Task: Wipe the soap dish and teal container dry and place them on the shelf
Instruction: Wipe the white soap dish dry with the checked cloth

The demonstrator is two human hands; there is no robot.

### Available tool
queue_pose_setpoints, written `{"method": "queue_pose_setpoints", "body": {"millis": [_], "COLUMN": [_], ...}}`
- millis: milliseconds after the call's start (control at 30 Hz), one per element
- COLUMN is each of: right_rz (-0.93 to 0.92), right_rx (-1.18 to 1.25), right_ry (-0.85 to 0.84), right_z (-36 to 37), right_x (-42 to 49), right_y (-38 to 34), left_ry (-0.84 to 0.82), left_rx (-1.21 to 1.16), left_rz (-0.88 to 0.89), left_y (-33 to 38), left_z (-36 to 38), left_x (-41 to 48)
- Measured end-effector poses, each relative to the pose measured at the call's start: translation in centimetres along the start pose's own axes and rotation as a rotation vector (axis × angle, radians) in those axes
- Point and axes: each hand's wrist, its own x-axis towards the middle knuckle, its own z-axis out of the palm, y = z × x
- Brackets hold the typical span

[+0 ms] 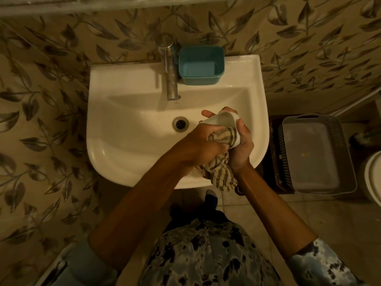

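Observation:
A white soap dish (221,121) is held over the right side of the white sink (127,129). My right hand (242,145) cups it from below and from the right. My left hand (203,144) presses a striped beige cloth (221,168) into the dish, and the cloth's loose end hangs down over the sink's front rim. The teal container (201,66) stands upright and uncovered on the sink's back ledge, just right of the tap, apart from both hands.
A chrome tap (170,73) reaches over the basin, with the drain (180,123) below it. Right of the sink, a grey plastic basket (318,153) rests on a dark crate. A white rounded object (374,178) is at the far right. Leaf-pattern tiles cover the wall.

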Motion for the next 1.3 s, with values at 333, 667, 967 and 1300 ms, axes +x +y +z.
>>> {"method": "queue_pose_setpoints", "body": {"millis": [333, 667, 967, 1300], "right_rz": [0.019, -0.023, 0.11, 0.387], "right_rx": [-0.015, -0.02, -0.118, 0.085], "right_ry": [-0.019, -0.09, 0.065, -0.144], "right_z": [1.3, 2.2, 1.7, -0.2], "right_x": [0.7, 0.3, -0.9, -1.0], "right_y": [-2.2, -2.7, -1.0, -2.0], "left_ry": [0.302, 0.491, 0.383, 0.512], "left_rx": [0.393, 0.776, 0.116, 0.926], "left_rz": [0.324, 0.336, 0.284, 0.571], "left_y": [-2.6, -4.1, -0.8, -4.1], "left_z": [1.2, 1.1, 3.2, 0.9], "left_x": [-0.2, -1.5, -3.2, -3.1]}}
